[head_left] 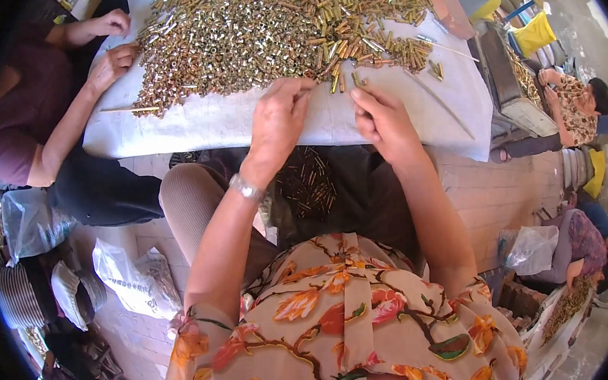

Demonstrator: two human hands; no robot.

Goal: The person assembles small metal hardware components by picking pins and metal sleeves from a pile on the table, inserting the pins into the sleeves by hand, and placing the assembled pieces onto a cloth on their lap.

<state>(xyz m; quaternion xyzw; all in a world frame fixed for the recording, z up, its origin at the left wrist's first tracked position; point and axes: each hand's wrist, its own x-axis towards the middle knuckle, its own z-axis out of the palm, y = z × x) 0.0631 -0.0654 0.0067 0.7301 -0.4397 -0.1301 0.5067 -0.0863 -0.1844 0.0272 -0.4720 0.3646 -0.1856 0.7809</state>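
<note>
A wide heap of small brass-coloured metal sleeves (236, 49) covers much of the white-covered table (185, 128) before me. My left hand (277, 117), with a watch (247, 188) on its wrist, is at the heap's near edge. Its fingers are curled together, and whatever they hold is hidden. To its right, my right hand (386, 121) is closed in a pinch. A small brass-coloured metal sleeve (357, 79) shows at its thumb and fingertip. Between my hands a few longer brass-coloured pieces (337, 80) lie apart from the heap.
Thin sticks (440, 103) lie on the table's right side, another (130, 109) at its left. A co-worker's hands (110, 66) touch the heap's left edge. Dark thin pieces (307, 186) lie in my lap. White plastic bags (136, 278) stand on the floor; other people (576, 108) sit at right.
</note>
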